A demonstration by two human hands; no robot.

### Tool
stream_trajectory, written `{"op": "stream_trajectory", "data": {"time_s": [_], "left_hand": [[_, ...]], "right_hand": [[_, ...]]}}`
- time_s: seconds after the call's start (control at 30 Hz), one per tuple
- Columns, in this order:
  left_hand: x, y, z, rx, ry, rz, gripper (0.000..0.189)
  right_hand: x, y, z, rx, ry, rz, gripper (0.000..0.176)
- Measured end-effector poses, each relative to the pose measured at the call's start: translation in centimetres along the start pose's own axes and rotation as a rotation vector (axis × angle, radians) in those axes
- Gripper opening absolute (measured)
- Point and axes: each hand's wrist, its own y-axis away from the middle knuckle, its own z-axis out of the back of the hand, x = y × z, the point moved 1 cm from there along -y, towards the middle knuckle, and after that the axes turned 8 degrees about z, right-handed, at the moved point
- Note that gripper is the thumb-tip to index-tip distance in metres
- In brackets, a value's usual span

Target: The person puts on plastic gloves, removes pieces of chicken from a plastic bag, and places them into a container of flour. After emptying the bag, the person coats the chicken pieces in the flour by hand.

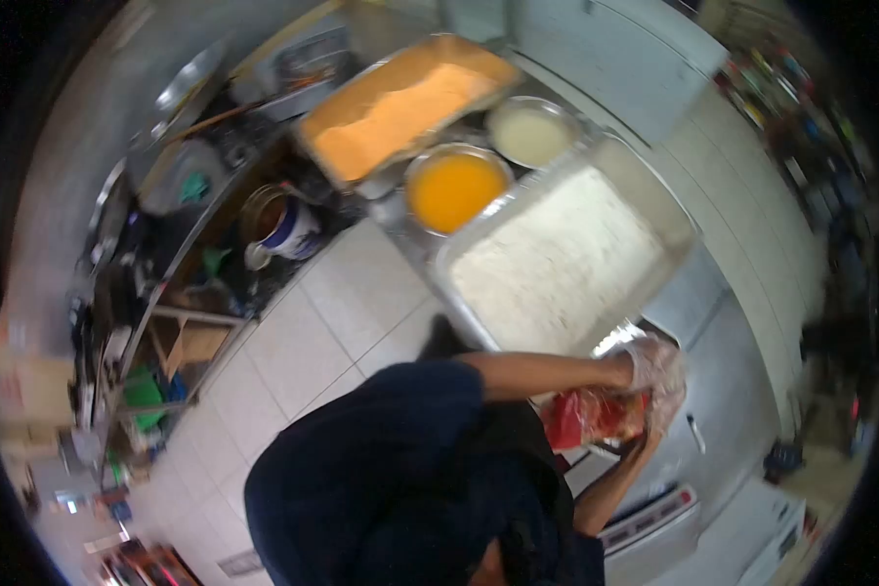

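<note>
Left hand (654,363) and right hand (662,412) close their grip around a red plastic bag (586,418), print unreadable; a flour-filled tub (647,168) stands farther left.

You wear a dark navy short-sleeved top (361,479), its left sleeve (438,384) a plain, wide tube ending short of the forearm, and a clear, crinkled disposable plastic glove (647,359) over your left hand (659,366).

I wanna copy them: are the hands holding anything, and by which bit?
Seemingly a red bag, by its end farthest from the body, between the left hand and right hand. Blur hides each hand's exact grip.
</note>
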Motion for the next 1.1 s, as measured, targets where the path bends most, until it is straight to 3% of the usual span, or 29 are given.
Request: {"op": "stream_trajectory", "data": {"time_s": [0.03, 0.07, 0.1, 0.17, 0.27, 0.4, 0.47, 0.6, 0.63, 0.7, 0.73, 0.8, 0.83, 0.9, 0.97, 1.0, 1.1], "left_hand": [[-2.1, 0.9, 1.2, -0.058, -0.151, -0.181, 0.036], [-2.3, 0.8, 0.8, -0.05, -0.182, -0.151, 0.034], [-1.5, 0.4, -0.6, -0.124, -0.218, -0.049, 0.03], [2.5, -2.2, -4.0, -0.214, -0.122, -0.155, 0.027], [0.9, -1.8, -3.1, -0.155, -0.204, -0.187, 0.026], [0.7, -1.3, -3.5, -0.125, -0.275, -0.169, 0.026], [1.8, -2.1, -4.5, -0.192, -0.332, -0.306, 0.027], [1.7, -2.0, -3.8, -0.137, -0.245, -0.267, 0.024], [3.3, -3.2, -5.1, -0.153, -0.377, -0.273, 0.024], [0.9, -2.2, -5.4, -0.121, -0.397, -0.076, 0.025], [1.4, -2.1, -6.2, -0.101, -0.398, -0.083, 0.025], [2.7, -2.6, -7.1, -0.18, -0.086, -0.077, 0.027], [2.6, -2.2, -7.5, -0.163, -0.088, -0.082, 0.027], [2.6, -1.5, -7.7, -0.048, -0.028, -0.113, 0.027], [2.7, -1.2, -8.1, -0.064, -0.135, -0.137, 0.026], [2.7, -1.3, -8.2, -0.099, -0.237, -0.159, 0.024], [2.2, -1.4, -7.0, -0.155, -0.474, -0.16, 0.025]], "right_hand": [[-1.2, 1.0, 0.4, -0.048, 0.014, -0.058, 0.05], [-3.8, 2.3, 0.1, -0.275, -0.752, -0.515, 0.051], [-3.5, 2.6, 0.7, -0.312, -0.734, -0.525, 0.051], [-0.6, 2.7, 1.0, -0.227, -0.465, -0.424, 0.049], [2.4, 2.3, 0.9, -0.058, -0.081, -0.281, 0.046], [-1.3, 3.7, -1.0, -0.228, -0.063, -0.294, 0.045], [-1.0, 3.1, -2.0, -0.325, -0.033, -0.287, 0.039], [0.6, 1.6, -3.3, -0.502, -0.154, -0.182, 0.028], [1.0, 1.2, -3.3, -0.515, -0.148, -0.194, 0.028], [1.1, 0.4, -3.3, -0.784, -1.313, -0.528, 0.019], [1.1, 0.6, -3.4, -0.748, -1.014, -0.49, 0.009], [-0.5, 0.8, -3.3, -0.764, -0.913, -0.466, 0.013], [-1.2, 1.0, -3.5, -0.757, -0.819, -0.453, 0.02], [-2.4, 1.1, -3.4, -0.852, -0.905, -0.51, 0.014], [-2.9, 1.5, -2.7, -0.728, -0.361, -0.447, 0.013], [-3.2, 1.3, -2.1, -0.554, 0.169, -0.426, 0.014], [-9.4, 1.0, -3.1, -0.631, 0.119, -0.529, 0.015]]}}
